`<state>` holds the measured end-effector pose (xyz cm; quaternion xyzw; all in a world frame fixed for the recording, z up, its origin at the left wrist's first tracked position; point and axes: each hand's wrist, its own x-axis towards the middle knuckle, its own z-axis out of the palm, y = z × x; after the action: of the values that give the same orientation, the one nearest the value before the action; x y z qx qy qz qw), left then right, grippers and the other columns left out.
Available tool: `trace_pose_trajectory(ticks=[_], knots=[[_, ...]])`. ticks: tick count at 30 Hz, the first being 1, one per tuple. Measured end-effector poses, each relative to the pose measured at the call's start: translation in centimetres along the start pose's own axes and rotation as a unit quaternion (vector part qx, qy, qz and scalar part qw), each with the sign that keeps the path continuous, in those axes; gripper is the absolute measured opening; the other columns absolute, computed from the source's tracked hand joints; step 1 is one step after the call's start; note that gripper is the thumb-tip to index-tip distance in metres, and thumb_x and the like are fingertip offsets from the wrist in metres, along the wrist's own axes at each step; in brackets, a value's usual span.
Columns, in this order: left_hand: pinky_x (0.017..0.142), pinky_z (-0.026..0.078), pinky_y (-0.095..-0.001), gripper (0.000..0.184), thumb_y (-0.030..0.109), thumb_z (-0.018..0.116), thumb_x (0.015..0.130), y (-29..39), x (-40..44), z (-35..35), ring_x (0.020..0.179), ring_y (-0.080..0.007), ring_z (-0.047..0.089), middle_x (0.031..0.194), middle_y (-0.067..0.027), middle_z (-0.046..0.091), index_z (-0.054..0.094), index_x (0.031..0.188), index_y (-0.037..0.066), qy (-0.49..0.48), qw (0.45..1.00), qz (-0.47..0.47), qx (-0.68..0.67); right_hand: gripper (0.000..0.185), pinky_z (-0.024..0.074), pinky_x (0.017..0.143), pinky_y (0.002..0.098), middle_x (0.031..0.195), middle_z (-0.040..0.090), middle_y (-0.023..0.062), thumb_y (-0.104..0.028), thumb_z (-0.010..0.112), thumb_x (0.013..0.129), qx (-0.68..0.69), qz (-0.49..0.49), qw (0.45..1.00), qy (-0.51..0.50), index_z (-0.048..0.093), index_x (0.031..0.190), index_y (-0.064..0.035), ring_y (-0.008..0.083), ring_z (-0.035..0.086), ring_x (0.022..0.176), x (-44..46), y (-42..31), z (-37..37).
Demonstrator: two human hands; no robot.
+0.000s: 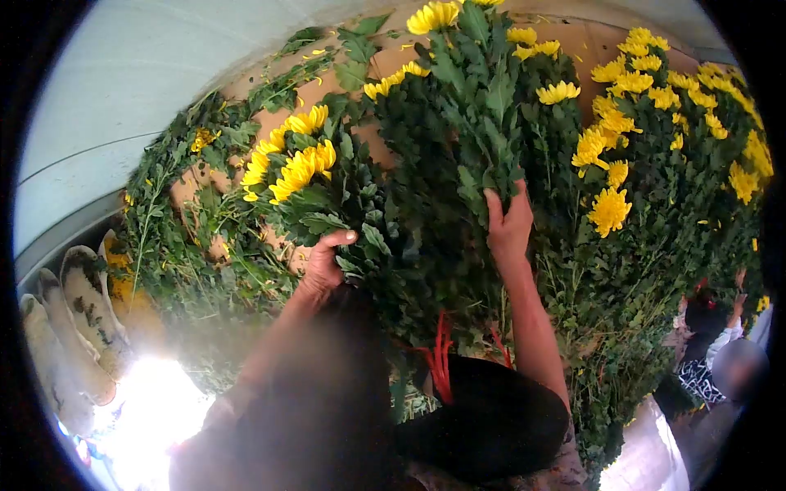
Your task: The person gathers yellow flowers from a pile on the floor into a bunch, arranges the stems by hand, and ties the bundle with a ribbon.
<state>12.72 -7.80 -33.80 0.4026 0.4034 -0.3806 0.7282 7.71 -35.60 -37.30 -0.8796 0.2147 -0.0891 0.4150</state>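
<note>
My left hand [325, 260] is closed around a small bunch of yellow chrysanthemums [301, 170], its flower heads tilted up and to the left. Dark green leaves hide most of the fingers and the stems there. To the right, my right hand [509, 222] grips leafy chrysanthemum stems [483, 102] that stand nearly upright, with yellow blooms at the top edge of the view. Between the two hands lies a dense mass of dark leaves [426, 180]. Red ties [442, 360] hang over my dark-clothed leg, below the hands.
Many cut yellow chrysanthemums [610, 211] are heaped along the right. Loose leaves and stems [221, 204] litter brown cardboard [573, 53] at the left and back. Pale, shoe-like objects [86, 315] stand by the left wall. Another person [712, 348] is at the lower right.
</note>
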Motion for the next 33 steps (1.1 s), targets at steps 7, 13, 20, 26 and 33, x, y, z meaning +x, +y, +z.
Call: trace_pose_trajectory(ticks=[7,13,20,26,33], knots=[[0.078,0.052,-0.0370,0.028,0.010,0.066,0.068,-0.3,0.4,-0.6,0.082,-0.0238,0.063,0.088,-0.0094,0.066,0.063,0.094,0.001,0.042,0.999,-0.008,0.020,0.046,0.0454,0.083,0.0389,0.113,0.056,0.0223,-0.018,0.059,0.089,-0.041,0.052,0.998,-0.021,0.042,0.127,0.0014,0.0387,0.056,0.098,-2.7,2.6,0.9],[0.078,0.052,-0.0383,0.030,0.010,0.065,0.068,-0.2,0.3,0.0,0.083,-0.0247,0.063,0.089,-0.0098,0.066,0.062,0.096,0.000,-0.003,1.000,0.018,-0.008,0.040,0.0490,0.073,0.0401,0.109,0.056,0.0209,-0.019,0.060,0.088,-0.090,-0.035,0.994,-0.050,0.047,0.120,-0.0006,0.0349,0.059,0.090,-6.0,7.1,5.8],[0.080,0.052,-0.0386,0.029,0.010,0.064,0.069,-0.7,0.4,-0.6,0.083,-0.0253,0.063,0.091,-0.0105,0.066,0.062,0.096,0.000,0.026,0.999,0.030,0.027,0.040,0.0508,0.070,0.0362,0.118,0.052,0.0181,-0.028,0.057,0.090,-0.234,0.046,0.969,-0.059,0.049,0.121,-0.0036,0.0314,0.058,0.096,-3.3,8.1,4.4],[0.079,0.052,-0.0380,0.026,0.010,0.065,0.068,-0.3,0.0,0.1,0.082,-0.0245,0.063,0.088,-0.0104,0.066,0.062,0.092,0.000,0.004,1.000,0.029,0.005,0.079,0.0518,0.067,0.0427,0.131,0.040,0.0223,-0.036,0.068,0.079,-0.303,0.109,0.932,-0.166,0.028,0.139,-0.0055,0.0344,0.053,0.104,-3.1,3.8,4.4],[0.076,0.052,-0.0371,0.024,0.010,0.066,0.067,-0.2,0.4,-0.1,0.079,-0.0236,0.062,0.084,-0.0090,0.065,0.063,0.090,0.002,0.013,1.000,0.004,-0.001,0.091,0.0503,0.074,0.0423,0.129,0.041,0.0249,-0.023,0.072,0.073,-0.284,0.059,0.932,-0.216,0.017,0.141,0.0007,0.0379,0.054,0.101,-2.8,4.8,3.1]])
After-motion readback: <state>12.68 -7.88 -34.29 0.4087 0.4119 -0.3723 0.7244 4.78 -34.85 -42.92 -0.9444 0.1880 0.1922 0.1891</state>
